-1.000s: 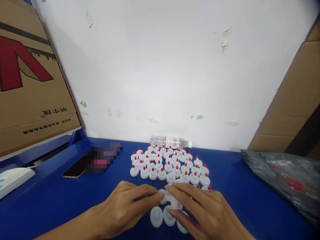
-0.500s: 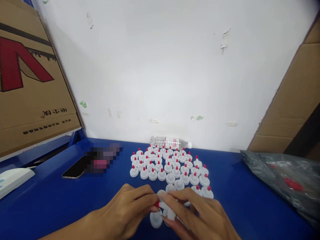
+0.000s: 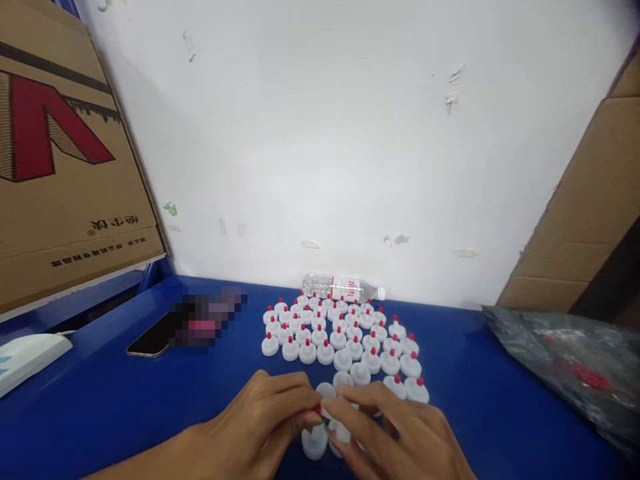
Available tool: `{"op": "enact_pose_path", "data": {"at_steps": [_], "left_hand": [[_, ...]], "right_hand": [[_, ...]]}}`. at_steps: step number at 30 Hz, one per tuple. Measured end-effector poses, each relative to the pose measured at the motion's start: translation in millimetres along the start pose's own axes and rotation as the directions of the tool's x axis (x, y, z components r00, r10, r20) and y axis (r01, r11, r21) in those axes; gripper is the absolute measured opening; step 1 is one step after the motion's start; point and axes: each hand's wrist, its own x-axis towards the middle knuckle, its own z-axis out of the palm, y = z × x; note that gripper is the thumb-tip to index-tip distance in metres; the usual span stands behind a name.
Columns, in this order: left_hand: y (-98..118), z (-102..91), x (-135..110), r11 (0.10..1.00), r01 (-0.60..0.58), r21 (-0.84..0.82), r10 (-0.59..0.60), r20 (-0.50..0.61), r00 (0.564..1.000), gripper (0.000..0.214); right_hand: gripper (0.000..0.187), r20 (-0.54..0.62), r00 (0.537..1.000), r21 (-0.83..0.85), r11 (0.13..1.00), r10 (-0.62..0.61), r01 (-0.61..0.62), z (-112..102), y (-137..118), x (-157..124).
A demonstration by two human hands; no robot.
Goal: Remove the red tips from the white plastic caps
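My left hand (image 3: 260,420) and my right hand (image 3: 395,433) meet low in the middle over the blue table (image 3: 100,407). The left fingers pinch a small red tip (image 3: 317,411). The right fingers close on a white cap (image 3: 327,393) against it. Under the hands lie several plain white caps (image 3: 314,443), partly hidden. Beyond them stand several rows of white caps with red tips (image 3: 345,333).
A clear water bottle (image 3: 345,288) lies by the white wall. A phone (image 3: 153,337) lies at the left, a white object (image 3: 27,353) at the far left edge. Cardboard boxes (image 3: 65,167) flank both sides. A grey plastic bag (image 3: 570,360) is at the right.
Both hands have drawn slightly nearer to me. A red tip now shows between my left fingertips, held against the white cap. More of the near caps stand uncovered.
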Motion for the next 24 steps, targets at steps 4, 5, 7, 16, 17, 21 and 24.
{"op": "enact_pose_path", "data": {"at_steps": [4,5,7,16,17,21,24], "left_hand": [[-20,-2.8,3,0.967,-0.194,0.165,0.2,-0.025,0.979,0.031],[-28,-4.3,4,0.955,-0.22,0.197,0.229,-0.022,0.973,0.029],[-43,-8.4,6,0.951,-0.181,0.252,0.194,-0.027,0.981,0.032],[-60,-32.9,14,0.932,0.078,0.354,-0.201,0.328,0.923,0.021],[-57,-34.4,14,0.936,0.099,0.338,-0.221,0.346,0.912,0.019],[-46,-36.7,12,0.943,0.176,0.283,-0.282,0.397,0.874,0.008],[-43,-34.9,12,0.933,0.202,0.297,-0.317,0.418,0.851,0.005]], "right_hand": [[0.023,-0.016,0.999,-0.043,0.998,-0.038,0.038,-6,6,9],[0.023,-0.014,0.999,-0.059,0.997,-0.05,0.049,-9,9,10],[0.022,-0.028,0.999,-0.084,0.996,-0.021,0.018,-14,18,10],[0.022,-0.013,0.85,-0.267,0.818,0.526,-0.51,-40,70,-8],[0.023,-0.005,0.819,-0.284,0.784,0.574,-0.551,-42,74,-10],[0.025,0.024,0.687,-0.417,0.632,0.726,-0.653,-49,89,-14],[0.024,0.127,0.53,-0.559,0.502,0.839,-0.66,-53,96,-17]]}}
